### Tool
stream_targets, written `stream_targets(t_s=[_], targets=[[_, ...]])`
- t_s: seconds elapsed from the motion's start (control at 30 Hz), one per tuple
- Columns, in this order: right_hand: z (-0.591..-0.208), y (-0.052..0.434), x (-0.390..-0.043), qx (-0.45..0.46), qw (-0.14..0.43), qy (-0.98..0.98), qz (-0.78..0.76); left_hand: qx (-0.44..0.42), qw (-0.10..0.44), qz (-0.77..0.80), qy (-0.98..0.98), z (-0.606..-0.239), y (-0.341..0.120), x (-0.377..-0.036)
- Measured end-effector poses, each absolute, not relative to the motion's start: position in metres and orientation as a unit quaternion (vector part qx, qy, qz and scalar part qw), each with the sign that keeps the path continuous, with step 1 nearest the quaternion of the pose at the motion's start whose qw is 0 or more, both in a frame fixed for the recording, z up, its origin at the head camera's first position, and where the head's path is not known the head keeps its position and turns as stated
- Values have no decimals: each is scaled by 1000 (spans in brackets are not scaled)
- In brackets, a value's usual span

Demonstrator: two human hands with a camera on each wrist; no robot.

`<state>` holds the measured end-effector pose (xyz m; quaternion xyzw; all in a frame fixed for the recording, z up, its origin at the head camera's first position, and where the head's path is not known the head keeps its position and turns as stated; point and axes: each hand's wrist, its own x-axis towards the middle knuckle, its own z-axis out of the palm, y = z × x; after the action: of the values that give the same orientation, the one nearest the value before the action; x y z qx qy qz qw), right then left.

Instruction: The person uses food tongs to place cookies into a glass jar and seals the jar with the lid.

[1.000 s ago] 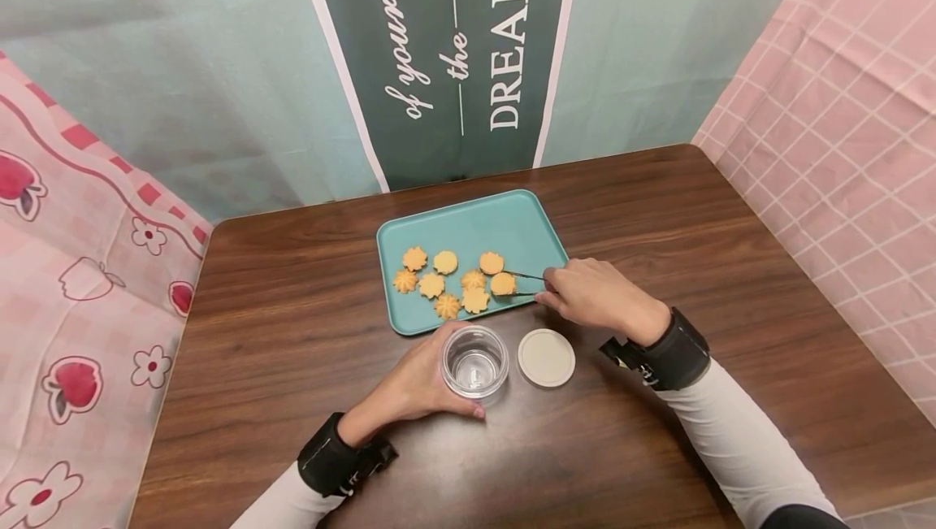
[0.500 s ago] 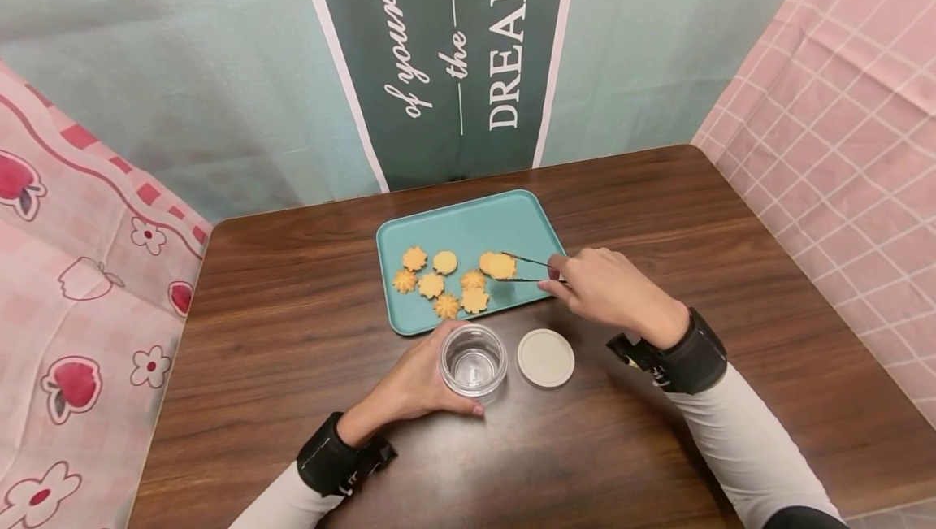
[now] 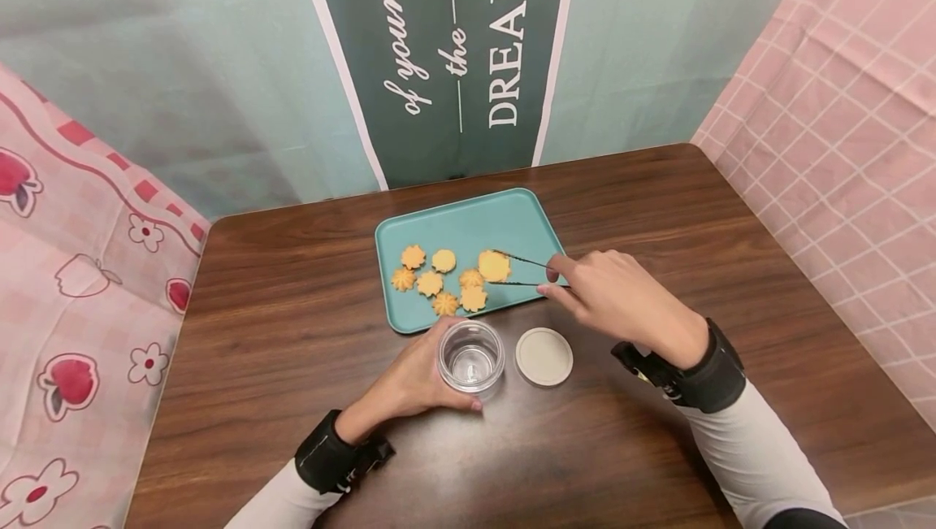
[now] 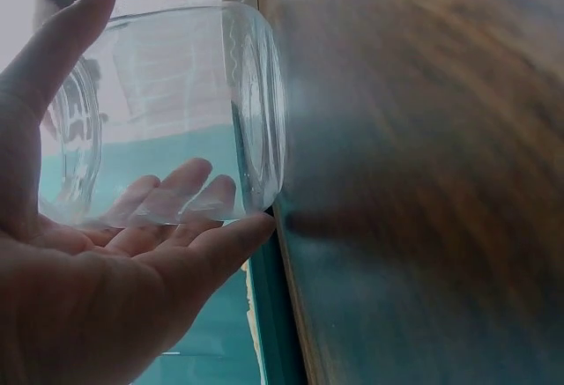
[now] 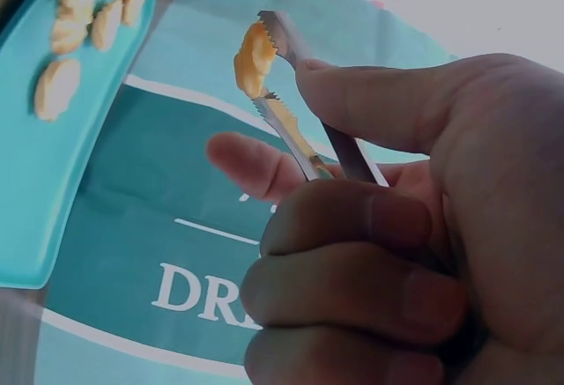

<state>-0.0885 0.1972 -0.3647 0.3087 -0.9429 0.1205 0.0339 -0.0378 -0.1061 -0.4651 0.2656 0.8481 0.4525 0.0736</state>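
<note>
My left hand (image 3: 418, 379) grips a clear, empty jar (image 3: 471, 358) standing upright on the table. Its thumb is on the near side and its fingers are on the far side, as the left wrist view also shows the jar (image 4: 176, 77) between them. The right hand (image 3: 621, 293) holds metal tongs (image 5: 344, 149) with serrated tips. Pinched between those tips is a golden cookie (image 5: 254, 57), raised above the tray. In the head view this cookie (image 3: 494, 266) overlaps the tray's right half and hides one cookie behind it.
Several flower-shaped cookies (image 3: 429, 284) lie on the teal tray (image 3: 468, 220) behind the jar. A round cream lid (image 3: 544, 357) lies just right of the jar on the brown wooden table (image 3: 643, 212). Printed cloths hang around the table.
The tongs have lifted the pinched cookie off the tray and moved it slightly left in the head view. My right hand has come up and right. The left hand and jar stay put.
</note>
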Motion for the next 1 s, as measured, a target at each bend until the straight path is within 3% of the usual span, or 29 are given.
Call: stream_targets(t_s=[0.4, 0.8, 1.0], targets=[[-353, 193, -63, 358, 80, -920, 136, 257, 73, 456, 849, -466, -107, -37], [-350, 187, -54, 404, 45, -906, 122, 234, 89, 446, 859, -464, -106, -39], [-349, 186, -53, 417, 54, -900, 118, 241, 84, 455, 853, -463, -105, -40]])
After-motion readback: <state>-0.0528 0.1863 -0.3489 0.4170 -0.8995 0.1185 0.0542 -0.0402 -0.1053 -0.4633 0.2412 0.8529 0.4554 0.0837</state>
